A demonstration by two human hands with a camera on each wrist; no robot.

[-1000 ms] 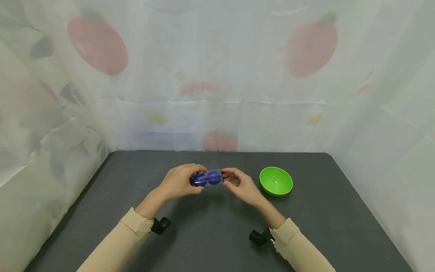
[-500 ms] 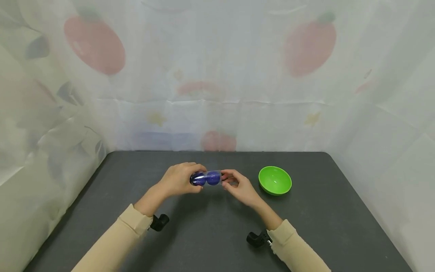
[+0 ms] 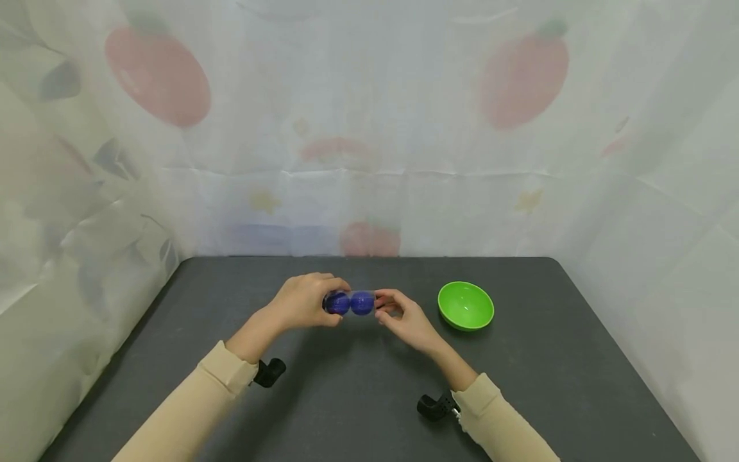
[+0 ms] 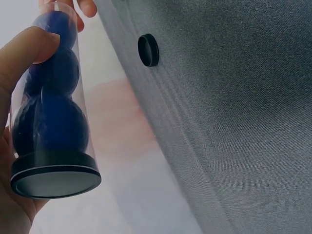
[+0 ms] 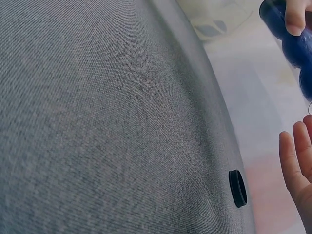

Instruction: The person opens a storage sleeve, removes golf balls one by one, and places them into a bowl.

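Clear plastic tube (image 3: 350, 302) with dark blue balls stacked inside and a black end cap (image 4: 54, 174) is held level above the dark grey table (image 3: 358, 398), between both hands. Left hand (image 3: 303, 301) wraps its curled fingers and thumb round the capped end of the tube; the left wrist view shows the thumb (image 4: 27, 51) pressed against the tube's wall. Right hand (image 3: 404, 319) meets the other end, its fingertips pinching there with the remaining fingers loosely bent. Just to the right of that hand, a bright green round plastic bowl (image 3: 465, 305) sits on the table, apart from the hand.
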